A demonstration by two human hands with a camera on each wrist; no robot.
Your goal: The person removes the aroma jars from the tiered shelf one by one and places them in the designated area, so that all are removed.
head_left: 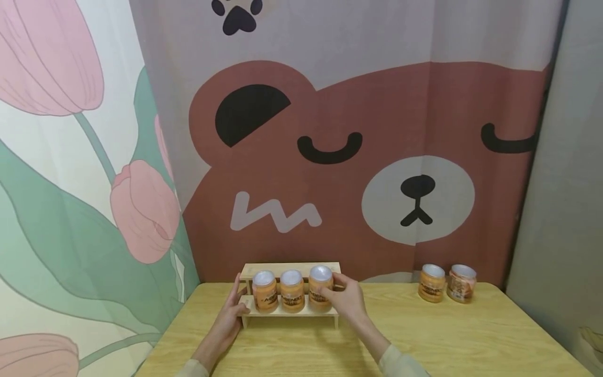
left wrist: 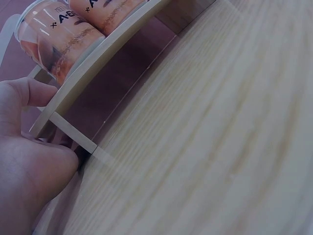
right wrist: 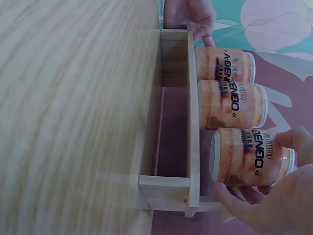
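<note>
The wooden rack [head_left: 278,267] is gripped at its left end by the left hand [head_left: 230,314], apparently for steadiness; the right jar [right wrist: 242,159] is pinched between thumb and fingers of the right hand [head_left: 347,298], held just above the lower step, probably so neighbours are not knocked; the left jar [head_left: 265,294] and middle jar [head_left: 292,294] are supported there; two further jars [head_left: 431,284] are placed well apart.
</note>
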